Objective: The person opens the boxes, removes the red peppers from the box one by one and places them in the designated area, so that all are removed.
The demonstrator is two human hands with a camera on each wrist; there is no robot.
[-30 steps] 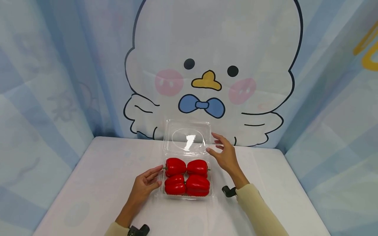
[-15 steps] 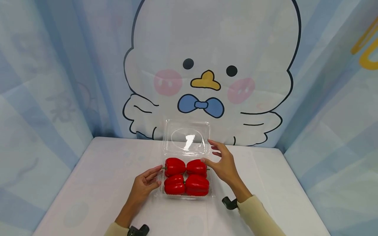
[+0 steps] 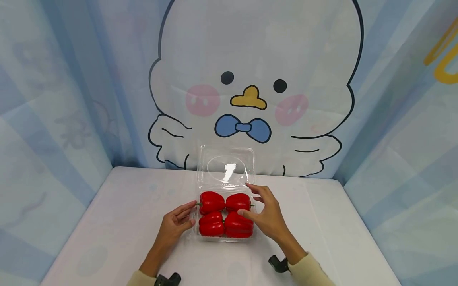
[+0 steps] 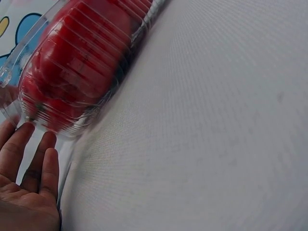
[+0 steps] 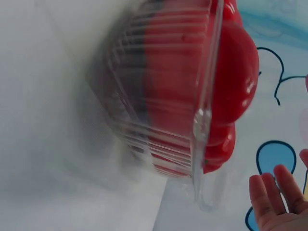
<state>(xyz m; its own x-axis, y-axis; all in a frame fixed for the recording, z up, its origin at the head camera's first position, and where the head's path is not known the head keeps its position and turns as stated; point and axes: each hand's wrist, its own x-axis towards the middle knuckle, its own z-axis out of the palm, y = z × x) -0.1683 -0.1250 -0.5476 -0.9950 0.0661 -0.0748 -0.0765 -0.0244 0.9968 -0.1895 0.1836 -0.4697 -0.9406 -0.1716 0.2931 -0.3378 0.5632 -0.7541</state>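
A clear plastic clamshell box point(image 3: 226, 240) stands on the table, its transparent lid point(image 3: 205, 171) raised at the back. Several red bell peppers point(image 3: 212, 202) fill its base, two at the rear and two in front. My left hand point(image 3: 171, 224) is at the box's left side; in the left wrist view its extended fingertips point(image 4: 49, 139) rest against or very near the ribbed wall. Over the right edge hovers my right hand point(image 3: 270, 216), thumb above the front right pepper point(image 3: 239, 226) and fingers spread. In the right wrist view this hand point(image 5: 284, 211) holds nothing.
The white-covered table point(image 3: 107, 222) spreads around the box. Behind it hangs a curtain point(image 3: 247, 47) printed with a chick in a blue bow tie; blue and white curtains point(image 3: 53, 131) flank both sides. A dark wrist camera point(image 3: 278, 263) sits below the right hand.
My right hand has moved from beside the raised lid toward me, down along the box's right side to the front right pepper. The left hand, lid and peppers stay put.
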